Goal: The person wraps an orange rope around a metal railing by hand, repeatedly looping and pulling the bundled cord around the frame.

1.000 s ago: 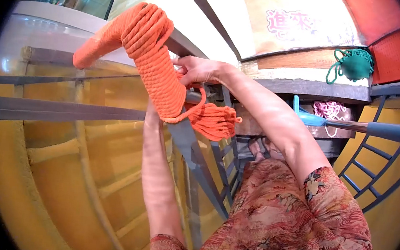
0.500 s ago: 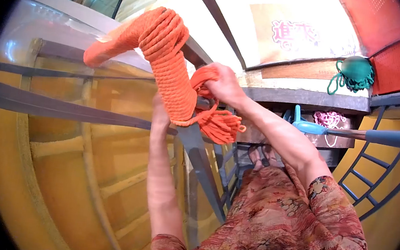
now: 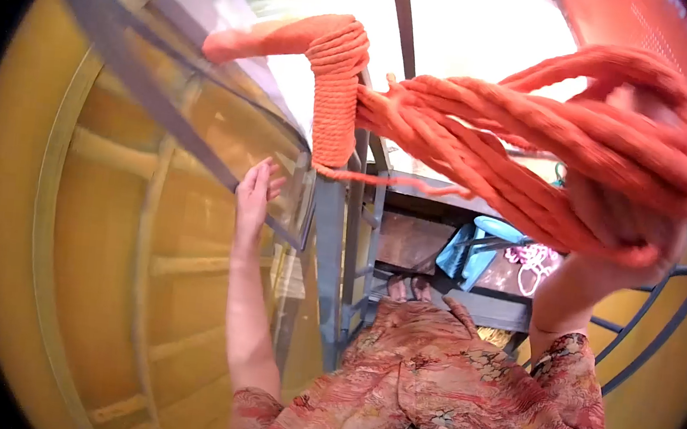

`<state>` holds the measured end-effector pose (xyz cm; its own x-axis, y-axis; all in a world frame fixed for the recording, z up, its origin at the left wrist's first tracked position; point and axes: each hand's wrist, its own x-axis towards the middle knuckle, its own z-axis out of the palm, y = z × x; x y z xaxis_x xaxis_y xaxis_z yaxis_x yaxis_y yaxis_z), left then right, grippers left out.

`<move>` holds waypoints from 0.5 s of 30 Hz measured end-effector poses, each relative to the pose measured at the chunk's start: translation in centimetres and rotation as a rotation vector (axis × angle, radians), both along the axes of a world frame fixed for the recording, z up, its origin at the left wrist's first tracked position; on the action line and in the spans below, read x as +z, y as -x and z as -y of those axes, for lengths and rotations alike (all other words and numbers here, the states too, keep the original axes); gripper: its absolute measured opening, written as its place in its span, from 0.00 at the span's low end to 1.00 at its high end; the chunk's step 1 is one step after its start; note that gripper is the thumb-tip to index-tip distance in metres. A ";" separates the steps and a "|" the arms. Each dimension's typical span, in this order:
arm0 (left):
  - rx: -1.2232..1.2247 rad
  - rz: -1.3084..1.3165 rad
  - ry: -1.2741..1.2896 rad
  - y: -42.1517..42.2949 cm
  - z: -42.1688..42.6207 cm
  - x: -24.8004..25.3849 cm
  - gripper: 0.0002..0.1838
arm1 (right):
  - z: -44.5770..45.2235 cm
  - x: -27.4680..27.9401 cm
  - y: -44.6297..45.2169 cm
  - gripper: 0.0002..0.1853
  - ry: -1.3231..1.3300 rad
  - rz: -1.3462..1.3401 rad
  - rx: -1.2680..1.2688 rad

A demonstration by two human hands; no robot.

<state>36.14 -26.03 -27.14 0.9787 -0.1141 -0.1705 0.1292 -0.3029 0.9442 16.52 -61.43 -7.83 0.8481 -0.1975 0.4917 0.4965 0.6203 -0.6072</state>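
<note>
My right hand (image 3: 609, 271) is closed round a thick bundle of looped orange cord (image 3: 452, 117), held up close to the camera at the right; the loops cover most of its fingers. From there the cord strands stretch left to a bent shape wound tightly in the same orange cord (image 3: 335, 106), like a hook with a smooth orange end (image 3: 240, 43). One thin strand runs right from the base of the winding. My left hand (image 3: 255, 189) is open, fingers apart, beside a dark metal bar (image 3: 194, 138) below and left of the winding. It holds nothing.
Upright grey metal posts (image 3: 324, 270) stand under the winding. A blue dustpan (image 3: 472, 252) and pink cord (image 3: 534, 258) lie on a low shelf. Blue metal rungs (image 3: 656, 319) are at the right, a red surface (image 3: 658, 38) behind, and a yellow ribbed panel (image 3: 106, 233) at the left.
My right hand has swung right and nearer the camera, drawing out the orange cord bundle. My left hand has come out from behind the winding and is open. The view has shifted.
</note>
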 end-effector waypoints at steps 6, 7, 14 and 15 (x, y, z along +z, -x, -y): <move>0.024 0.029 0.054 0.4 2.3 -2.5 0.29 | -1.4 4.7 6.0 0.12 0.206 0.138 0.069; 0.010 0.045 0.058 0.8 3.0 -2.6 0.29 | -1.9 5.1 6.9 0.12 0.248 0.148 0.079; -0.146 0.103 0.162 1.9 5.3 -3.9 0.27 | -5.7 8.0 9.8 0.12 0.496 0.052 0.102; -0.144 0.199 0.152 2.0 5.6 -3.8 0.27 | -6.3 8.1 9.4 0.12 0.523 -0.002 0.106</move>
<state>34.15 -31.67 -30.94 0.9632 -0.2634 0.0534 -0.0977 -0.1580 0.9826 7.12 -55.10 0.29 0.8510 0.1605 0.5000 0.4460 0.2818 -0.8495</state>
